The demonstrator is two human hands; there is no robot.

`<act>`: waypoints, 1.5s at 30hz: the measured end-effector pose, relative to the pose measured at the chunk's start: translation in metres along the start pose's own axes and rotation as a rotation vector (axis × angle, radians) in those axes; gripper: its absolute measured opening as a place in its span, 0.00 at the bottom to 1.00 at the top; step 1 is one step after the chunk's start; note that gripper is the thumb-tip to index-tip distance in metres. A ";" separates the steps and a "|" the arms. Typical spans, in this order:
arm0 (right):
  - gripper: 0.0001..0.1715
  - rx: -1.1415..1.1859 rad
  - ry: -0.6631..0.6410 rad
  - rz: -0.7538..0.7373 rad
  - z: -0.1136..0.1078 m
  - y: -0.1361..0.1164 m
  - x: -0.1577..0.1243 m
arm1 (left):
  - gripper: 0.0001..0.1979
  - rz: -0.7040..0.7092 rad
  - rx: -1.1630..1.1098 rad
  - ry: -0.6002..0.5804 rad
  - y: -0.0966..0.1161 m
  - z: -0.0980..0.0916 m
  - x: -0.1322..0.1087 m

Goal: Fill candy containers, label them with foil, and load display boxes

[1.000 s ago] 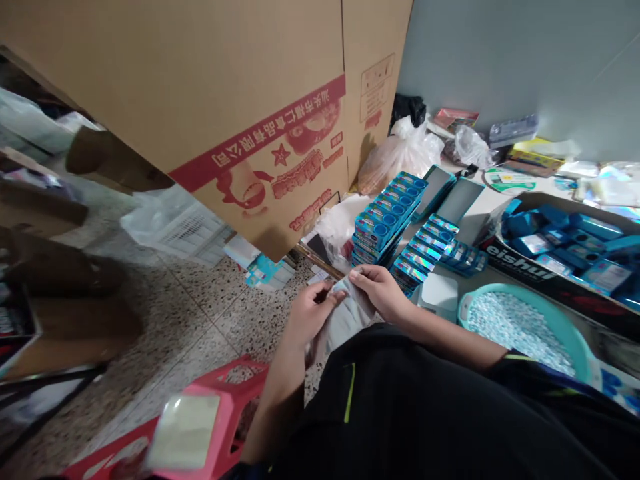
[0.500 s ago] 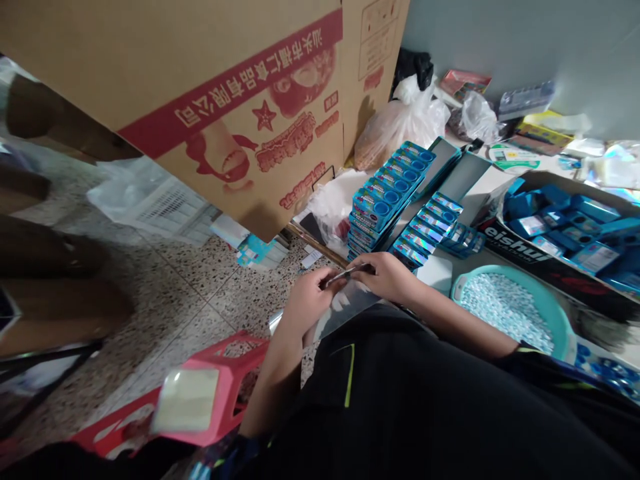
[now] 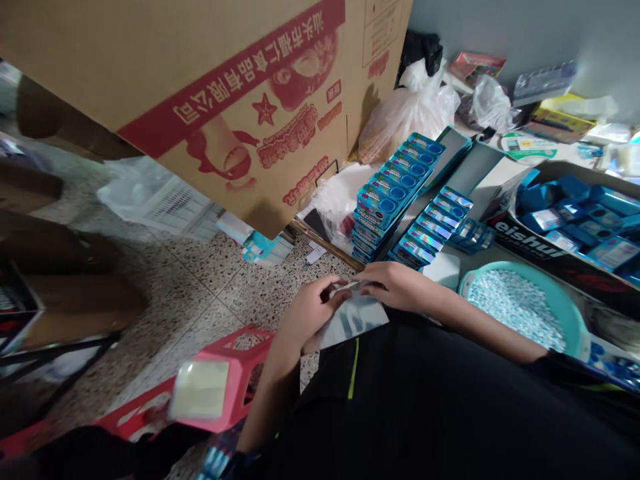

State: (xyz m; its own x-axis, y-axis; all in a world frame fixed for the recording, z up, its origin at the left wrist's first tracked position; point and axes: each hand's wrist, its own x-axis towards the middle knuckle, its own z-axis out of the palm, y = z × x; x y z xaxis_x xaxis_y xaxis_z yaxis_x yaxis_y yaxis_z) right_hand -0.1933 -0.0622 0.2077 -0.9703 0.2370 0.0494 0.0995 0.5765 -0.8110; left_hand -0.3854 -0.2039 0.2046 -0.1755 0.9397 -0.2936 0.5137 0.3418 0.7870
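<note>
Currently, both hands are working close to the lap, where a grey, shiny sheet [image 3: 354, 325] is hanging in front of dark clothing. The left hand [image 3: 316, 308] is pinching the sheet near its upper left corner, its grip clamped with thumb and fingers together on the material. The right hand [image 3: 389, 285] is curling over the upper right part, its grip also clamped on the sheet, fingertips partly hidden. The sheet's lower edge is lying just above a yellow-green stripe on the clothing.

Just beyond the right hand, a stack of blue packs [image 3: 395, 183] is standing on the counter [image 3: 506, 175], and a slanting row of blue packs [image 3: 434, 227] is lying beside it. Near the right forearm, a turquoise basin [image 3: 465, 283] is holding many small pale pieces [image 3: 517, 310]. Behind the basin, an open carton [image 3: 533, 248] is carrying loose blue boxes [image 3: 583, 220].

A large cardboard box [image 3: 225, 73] with red print is leaning over the scene, while a tied plastic bag [image 3: 407, 110] is resting next to it. Left of the left forearm, a pink stool [image 3: 243, 380] is standing on the speckled floor [image 3: 187, 283].
</note>
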 end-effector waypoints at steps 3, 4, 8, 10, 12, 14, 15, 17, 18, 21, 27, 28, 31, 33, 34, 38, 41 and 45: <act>0.15 0.059 0.088 0.011 0.002 0.000 0.001 | 0.13 0.088 0.010 0.052 -0.005 -0.004 -0.004; 0.14 0.063 0.099 0.030 0.003 0.000 0.002 | 0.13 0.108 0.018 0.055 -0.007 -0.005 -0.004; 0.12 0.058 0.098 0.115 0.006 0.000 0.008 | 0.11 0.052 0.052 0.032 -0.008 -0.006 -0.004; 0.10 0.048 0.089 0.137 0.007 -0.001 0.011 | 0.10 0.009 0.064 0.018 -0.007 -0.005 -0.004; 0.09 0.042 0.085 0.147 0.008 -0.002 0.013 | 0.11 -0.017 0.066 0.018 -0.007 -0.003 -0.003; 0.09 0.041 0.091 0.148 0.009 -0.003 0.014 | 0.11 -0.025 0.054 0.004 -0.007 -0.002 -0.002; 0.09 0.039 0.094 0.140 0.010 -0.004 0.015 | 0.12 -0.022 0.045 -0.010 -0.008 -0.002 -0.002; 0.11 0.030 0.097 0.119 0.012 -0.005 0.015 | 0.15 -0.008 0.029 -0.042 -0.009 -0.001 -0.002; 0.11 0.024 0.093 0.113 0.014 -0.005 0.015 | 0.15 0.001 0.020 -0.056 -0.010 -0.001 -0.001; 0.10 0.017 0.058 0.141 0.018 -0.004 0.016 | 0.15 0.026 -0.002 -0.069 -0.013 -0.001 0.000; 0.07 0.077 0.010 0.223 0.018 0.000 0.021 | 0.15 0.036 -0.077 -0.085 -0.018 0.006 0.004; 0.06 0.083 0.021 0.220 0.017 -0.001 0.021 | 0.15 0.033 -0.123 -0.063 -0.020 0.008 0.005; 0.05 0.093 0.103 0.185 0.016 -0.006 0.019 | 0.14 0.046 -0.243 0.058 -0.025 0.014 0.005; 0.06 0.120 0.157 0.173 0.017 -0.009 0.016 | 0.14 0.083 -0.217 0.117 -0.027 0.015 0.005; 0.07 0.144 0.177 0.183 0.018 -0.010 0.015 | 0.13 0.103 -0.177 0.128 -0.026 0.015 0.005; 0.10 0.301 0.210 0.281 0.024 -0.006 0.013 | 0.14 0.164 -0.050 0.113 -0.016 0.008 0.003; 0.13 0.424 0.219 0.368 0.031 0.003 0.014 | 0.18 0.174 0.002 0.075 -0.008 0.004 0.002; 0.15 0.502 0.265 0.412 0.042 0.013 0.016 | 0.20 0.197 0.024 0.062 -0.009 0.007 0.005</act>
State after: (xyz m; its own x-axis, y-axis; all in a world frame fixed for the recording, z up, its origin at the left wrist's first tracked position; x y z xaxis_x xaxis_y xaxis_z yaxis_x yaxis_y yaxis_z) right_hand -0.2163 -0.0837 0.1736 -0.7828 0.5777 -0.2313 0.2720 -0.0166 -0.9621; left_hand -0.3850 -0.2028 0.1926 -0.1204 0.9876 -0.1008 0.5625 0.1516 0.8128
